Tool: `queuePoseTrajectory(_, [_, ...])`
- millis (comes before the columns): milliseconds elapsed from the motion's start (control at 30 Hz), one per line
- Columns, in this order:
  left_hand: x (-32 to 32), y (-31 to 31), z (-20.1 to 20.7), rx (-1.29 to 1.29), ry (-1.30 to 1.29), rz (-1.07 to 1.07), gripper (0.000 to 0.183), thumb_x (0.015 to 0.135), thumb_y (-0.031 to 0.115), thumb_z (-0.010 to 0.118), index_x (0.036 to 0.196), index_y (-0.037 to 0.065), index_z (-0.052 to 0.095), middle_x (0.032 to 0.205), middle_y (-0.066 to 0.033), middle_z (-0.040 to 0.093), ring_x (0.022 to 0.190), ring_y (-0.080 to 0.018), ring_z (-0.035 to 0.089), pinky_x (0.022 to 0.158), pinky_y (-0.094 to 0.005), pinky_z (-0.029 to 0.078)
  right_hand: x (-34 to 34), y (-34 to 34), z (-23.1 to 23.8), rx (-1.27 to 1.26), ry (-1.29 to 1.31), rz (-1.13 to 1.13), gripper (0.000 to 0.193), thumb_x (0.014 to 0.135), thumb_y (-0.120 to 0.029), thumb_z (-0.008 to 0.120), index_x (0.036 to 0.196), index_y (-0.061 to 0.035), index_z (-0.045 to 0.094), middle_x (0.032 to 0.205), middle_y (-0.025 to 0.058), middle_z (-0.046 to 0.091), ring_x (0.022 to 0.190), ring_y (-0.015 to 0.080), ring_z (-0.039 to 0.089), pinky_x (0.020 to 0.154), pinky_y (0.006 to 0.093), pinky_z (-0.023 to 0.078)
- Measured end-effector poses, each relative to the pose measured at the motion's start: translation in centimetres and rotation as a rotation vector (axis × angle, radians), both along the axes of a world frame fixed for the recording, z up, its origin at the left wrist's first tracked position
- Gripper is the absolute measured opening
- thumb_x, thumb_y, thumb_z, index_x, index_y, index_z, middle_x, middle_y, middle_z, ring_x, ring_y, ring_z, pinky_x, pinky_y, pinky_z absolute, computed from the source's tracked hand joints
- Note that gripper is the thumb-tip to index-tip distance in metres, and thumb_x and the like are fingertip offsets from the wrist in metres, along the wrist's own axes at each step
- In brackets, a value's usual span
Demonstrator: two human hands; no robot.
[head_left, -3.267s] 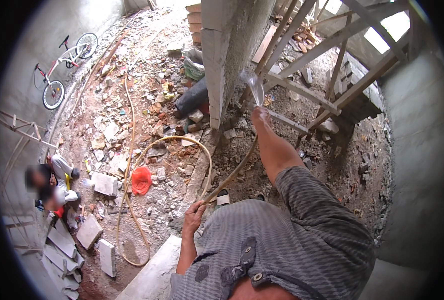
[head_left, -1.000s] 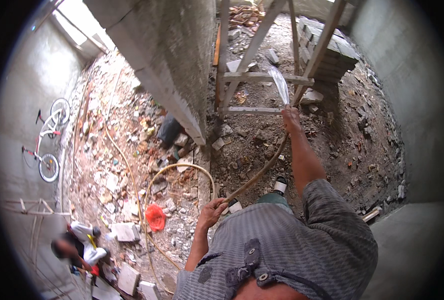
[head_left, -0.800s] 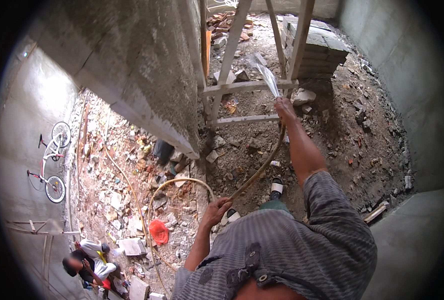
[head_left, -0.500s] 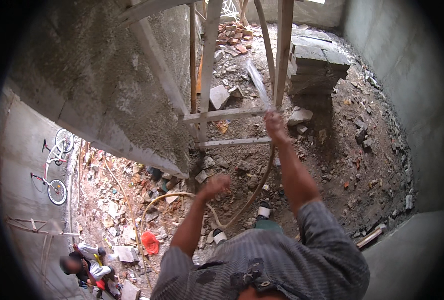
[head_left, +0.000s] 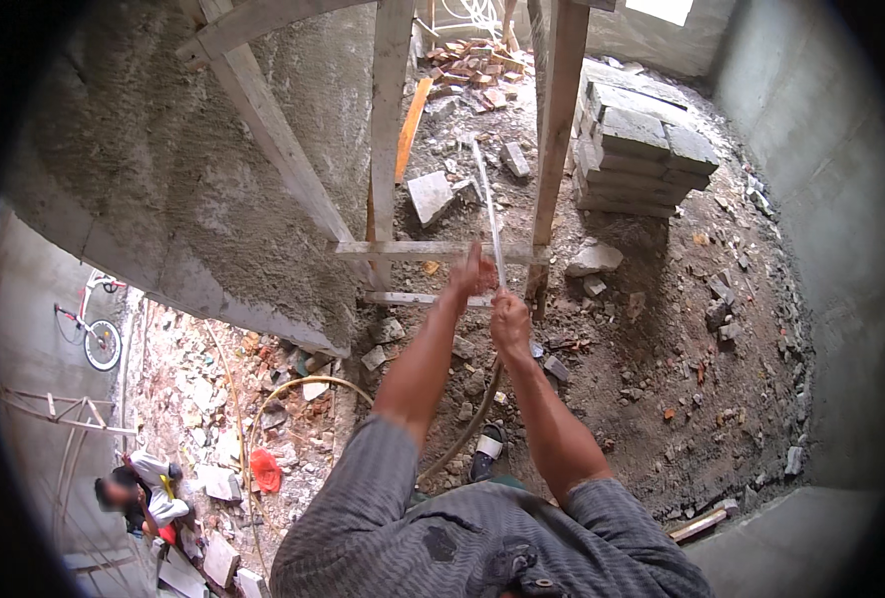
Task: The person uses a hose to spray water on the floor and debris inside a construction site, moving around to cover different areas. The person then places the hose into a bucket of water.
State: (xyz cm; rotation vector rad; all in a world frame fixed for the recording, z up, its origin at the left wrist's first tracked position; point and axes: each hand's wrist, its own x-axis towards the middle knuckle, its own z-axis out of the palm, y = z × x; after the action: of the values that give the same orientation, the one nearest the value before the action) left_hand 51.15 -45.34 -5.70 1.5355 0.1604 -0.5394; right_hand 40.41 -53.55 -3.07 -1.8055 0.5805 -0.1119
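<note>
My right hand (head_left: 510, 327) is closed around the end of a tan hose (head_left: 485, 404). From its mouth a narrow white jet of water (head_left: 490, 204) shoots away over the rubble. Beside the jet, just left of my right hand, my left hand (head_left: 472, 269) is raised and slightly blurred; its fingers look apart and I see nothing in it. The hose trails down below my right forearm, passes behind my left arm and shows again as a loop on the left. A wooden crossbar (head_left: 403, 249) lies beyond both hands.
Wooden uprights (head_left: 557, 130) stand ahead beside a rough cement wall (head_left: 213, 189). Grey blocks (head_left: 642, 140) are stacked at right, bricks (head_left: 477, 65) piled far ahead. Rubble covers the ground. Far lower left are a person (head_left: 148, 488), a red plastic bag (head_left: 265, 470) and a bicycle (head_left: 99, 329).
My right hand has come down and left with the hose end. My left hand has risen toward it. The water has gone from a wide spray to a thin jet.
</note>
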Motion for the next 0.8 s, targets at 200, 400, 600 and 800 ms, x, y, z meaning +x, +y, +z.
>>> queuePoseTrajectory(200, [-15.3,2.8,0.4,-0.173,0.073,-0.33,0.049,0.09,0.05,0.036,0.095,0.004,0.051,0.063,-0.0034,0.053,0.058,-0.0111,0.052,0.057,-0.0276,0.044,3.8,-1.0,-3.0,0.036,-0.067,0.004,0.041,0.091,-0.035,0.039,0.082,0.0003,0.056,0.061,0.0063,0.052,0.055,0.0144,0.049,0.05,0.0311,0.041])
queuePoseTrajectory(400, [-17.2,2.3,-0.1,-0.024,0.002,-0.227,0.029,0.091,0.03,0.045,0.097,0.002,0.048,0.063,-0.0026,0.051,0.053,-0.0095,0.049,0.05,-0.0256,0.043,12.5,-1.9,-1.5,0.402,0.117,0.128,0.033,0.09,-0.031,0.04,0.075,-0.0046,0.053,0.061,0.0043,0.05,0.047,0.0141,0.049,0.039,0.0276,0.04])
queuePoseTrajectory(600, [-16.2,-0.2,0.7,-0.036,-0.058,-0.245,0.04,0.091,0.036,0.046,0.109,0.001,0.046,0.067,-0.0017,0.051,0.056,-0.0094,0.05,0.052,-0.0252,0.043,20.4,-6.3,-9.6,-0.265,-0.259,0.352,0.033,0.087,-0.034,0.044,0.08,-0.0042,0.058,0.074,0.0061,0.06,0.068,0.0217,0.058,0.056,0.0361,0.048])
queuePoseTrajectory(800, [-14.2,-1.2,-2.6,-0.026,-0.034,-0.042,0.044,0.09,0.044,0.042,0.098,0.001,0.047,0.062,-0.0018,0.051,0.051,-0.0098,0.05,0.048,-0.0248,0.042,17.4,-4.0,-4.6,-0.195,0.098,0.295,0.054,0.084,-0.051,0.043,0.086,0.0008,0.057,0.075,0.0105,0.061,0.07,0.0212,0.06,0.06,0.0361,0.05])
